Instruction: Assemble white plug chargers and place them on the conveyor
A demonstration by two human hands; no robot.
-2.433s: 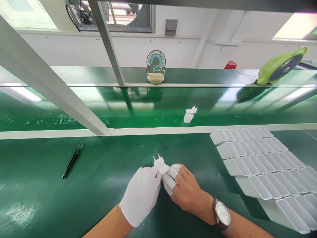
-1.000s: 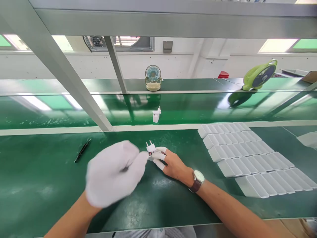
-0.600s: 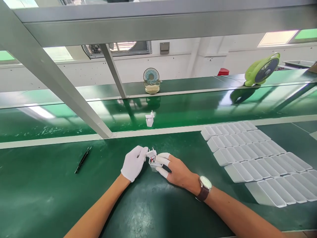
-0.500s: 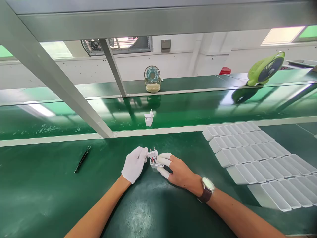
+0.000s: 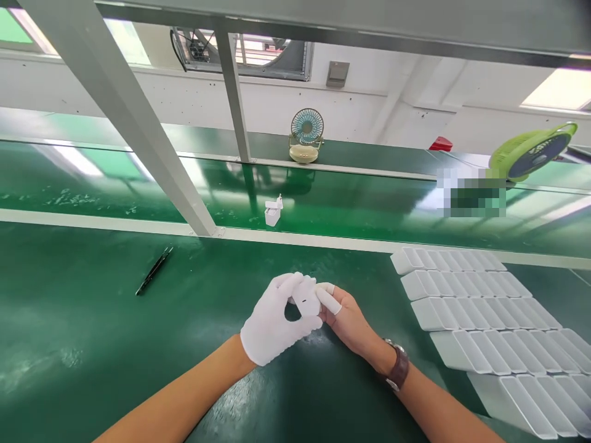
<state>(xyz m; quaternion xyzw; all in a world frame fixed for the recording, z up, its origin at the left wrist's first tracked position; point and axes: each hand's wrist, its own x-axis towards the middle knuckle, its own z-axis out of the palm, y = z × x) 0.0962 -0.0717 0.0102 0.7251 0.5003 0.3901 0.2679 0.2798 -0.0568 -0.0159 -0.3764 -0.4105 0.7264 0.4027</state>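
Note:
A small white charger [image 5: 306, 298] with a dark slot in its face is between my hands, above the green tabletop. My left hand [image 5: 271, 321], in a white glove, is closed on it with thumb and fingers curved round its left side. White finger covers show on my right hand [image 5: 345, 321], which pinches the right edge of the same charger. Its prongs and wires are out of sight at this angle. Beyond my hands, a similar white charger [image 5: 272, 213] with its prong part tipped up rests on the green belt.
Black tweezers [image 5: 154, 271] lie to the left. Rows of white plastic boxes [image 5: 480, 314] cover the right side. A metal post [image 5: 138, 129] rises at left from the pale rail [image 5: 323, 241]. A small fan [image 5: 306, 132] and a green fan [image 5: 530, 154] stand on the far ledge.
The charger's open case with coloured wires was visible; now its closed, slotted face shows. My hands have turned it over, and my left hand wraps it more. My view has tilted.

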